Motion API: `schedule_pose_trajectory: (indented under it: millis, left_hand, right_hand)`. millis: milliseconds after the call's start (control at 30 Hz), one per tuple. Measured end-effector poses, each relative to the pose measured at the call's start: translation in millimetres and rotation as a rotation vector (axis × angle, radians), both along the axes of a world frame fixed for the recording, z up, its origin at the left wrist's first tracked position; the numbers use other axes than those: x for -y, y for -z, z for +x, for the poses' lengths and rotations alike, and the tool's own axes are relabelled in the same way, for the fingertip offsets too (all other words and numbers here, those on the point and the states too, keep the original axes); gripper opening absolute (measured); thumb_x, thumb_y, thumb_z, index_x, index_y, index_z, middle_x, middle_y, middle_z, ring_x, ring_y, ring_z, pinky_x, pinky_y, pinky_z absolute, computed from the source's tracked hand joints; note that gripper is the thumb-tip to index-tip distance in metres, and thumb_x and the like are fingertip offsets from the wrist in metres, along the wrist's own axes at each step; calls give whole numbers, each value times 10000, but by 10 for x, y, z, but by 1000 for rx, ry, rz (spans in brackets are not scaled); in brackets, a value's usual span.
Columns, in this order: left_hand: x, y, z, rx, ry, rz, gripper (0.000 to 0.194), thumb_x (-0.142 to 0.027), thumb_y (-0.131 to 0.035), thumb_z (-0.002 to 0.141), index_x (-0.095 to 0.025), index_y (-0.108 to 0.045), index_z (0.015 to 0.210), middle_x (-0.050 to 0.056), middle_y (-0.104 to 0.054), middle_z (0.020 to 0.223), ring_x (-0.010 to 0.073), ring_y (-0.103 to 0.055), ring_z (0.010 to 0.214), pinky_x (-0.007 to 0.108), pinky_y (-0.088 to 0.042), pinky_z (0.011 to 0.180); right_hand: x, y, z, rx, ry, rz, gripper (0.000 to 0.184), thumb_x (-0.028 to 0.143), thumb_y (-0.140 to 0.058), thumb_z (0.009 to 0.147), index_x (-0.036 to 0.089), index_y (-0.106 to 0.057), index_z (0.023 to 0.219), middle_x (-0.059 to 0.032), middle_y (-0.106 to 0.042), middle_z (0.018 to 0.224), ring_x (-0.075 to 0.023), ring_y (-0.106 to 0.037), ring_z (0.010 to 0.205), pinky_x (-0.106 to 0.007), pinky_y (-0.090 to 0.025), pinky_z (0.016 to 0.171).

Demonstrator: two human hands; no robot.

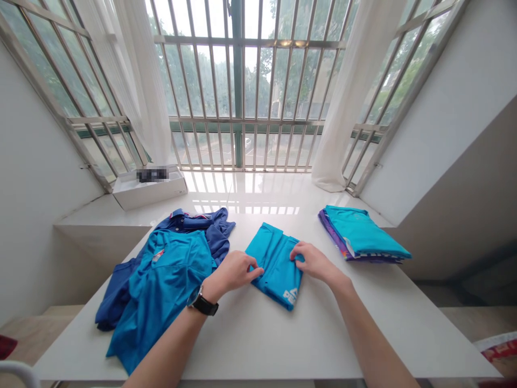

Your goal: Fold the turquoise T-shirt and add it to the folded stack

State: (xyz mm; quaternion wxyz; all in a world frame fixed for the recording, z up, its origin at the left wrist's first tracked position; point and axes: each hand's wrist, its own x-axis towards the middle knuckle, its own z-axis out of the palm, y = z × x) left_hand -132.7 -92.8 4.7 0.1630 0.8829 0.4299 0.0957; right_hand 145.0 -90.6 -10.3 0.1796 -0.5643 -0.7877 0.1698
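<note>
Head view: the folded blue shirt [270,258] lies flat on the white table [283,345], btwn the two hands. The L hand [234,271], w/ a black watch [204,303] on the wrist, is at the shirt's left edge; its fingers are bent, thumb and index near each other. The R hand [314,261] is at the right edge, fingers curled, w/ a small gap btwn thumb and index. Both touch the cloth, but I cannot tell if either one pinches it. White logo is at the shirt's near right corner.

Box [151,196], white, stands at the far left, near the window; at its top is a dark item [152,174], too blurred to name.

Left of the L hand: a loose blue shirt [169,280] partly over dark-blue clothing [218,231]. Right: a folded pile [367,231], blue on top, purple below.
</note>
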Motion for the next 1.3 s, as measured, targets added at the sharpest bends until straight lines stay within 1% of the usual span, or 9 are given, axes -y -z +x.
schedule_pose_trajectory:
  millis: [200, 433, 700, 767, 833, 933, 1033, 1133, 1300]
  left_hand:
    - [180, -50, 178, 66, 267, 6, 380, -414, -470, 974, -221, -753, 810, 51, -700, 700, 173, -580, 702, 295, -401, 766]
    - [197, 20, 181, 41, 289, -37, 478, -478, -457, 971, -194, -713, 683, 44, -664, 622, 145, -548, 596, 280, -383, 645]
    - [312, 30, 291, 341, 432, -323, 311, -357, -518, 957, -204, -689, 1167, 52, -749, 894, 170, -660, 784, 250, -483, 716]
    - [267, -6, 265, 441, 400, -345, 298, -329, -500, 967, -199, -666, 1178, 63, -736, 1020, 173, -666, 883, 251, -506, 774]
    - [174, -9, 200, 476, 280, -215, 255, -308, -515, 959, -208, -668, 1138, 71, -700, 1122, 194, -637, 1019, 288, -494, 894]
    - [-12, 56, 47, 333, -28, 63, 242, -270, -539, 935, -209, -653, 1139, 105, -623, 1251, 259, -549, 1192, 393, -416, 1035]
    - [-159, 138, -105, 132, -213, 146, 339, -308, -556, 920, -172, -593, 1229, 154, -578, 1293, 303, -536, 1205, 421, -424, 1009]
    - [-206, 155, -176, 83, -238, 108, 370, -381, -519, 942, -174, -560, 1245, 139, -622, 1226, 278, -587, 1129, 354, -463, 913]
    - [-149, 90, -133, 48, -176, 6, 305, -467, -498, 940, -206, -639, 1011, 45, -703, 811, 214, -654, 770, 268, -411, 627]
  right_hand:
    - [-10, 10, 31, 38, 41, 33, 193, 159, -549, 848, 193, -716, 937, -86, -626, 1078, -203, -618, 975, -331, -476, 926]
    - [26, 36, -57, 80, -1, 55, 275, 415, -583, 900, 189, -682, 1022, -115, -610, 1157, -241, -593, 1077, -382, -466, 985]
    - [-33, 267, -62, 166, -35, 199, 463, 412, -666, 857, 289, -621, 1301, -122, -437, 1485, -334, -400, 1361, -519, -381, 1093]
    - [-38, 245, -79, 187, -8, 217, 454, 363, -671, 860, 275, -619, 1302, -132, -421, 1494, -336, -391, 1364, -518, -374, 1094]
    - [-32, 186, -100, 198, 25, 220, 441, 330, -679, 855, 244, -625, 1284, -148, -448, 1462, -327, -425, 1333, -492, -393, 1079]
    - [-6, 77, -115, 203, 73, 172, 360, 322, -661, 865, 209, -651, 1206, -141, -572, 1280, -276, -564, 1153, -413, -471, 983]
    - [18, 13, -92, 213, 63, 88, 290, 347, -642, 878, 219, -682, 1135, -108, -627, 1129, -245, -615, 1019, -364, -496, 910]
    - [15, 18, -66, 210, 29, 62, 292, 336, -631, 888, 240, -689, 1157, -101, -635, 1142, -249, -611, 1037, -366, -483, 931]
    - [-36, 75, -96, 235, 84, 180, 279, 202, -618, 871, 228, -706, 1134, -116, -601, 1275, -290, -550, 1157, -415, -445, 996]
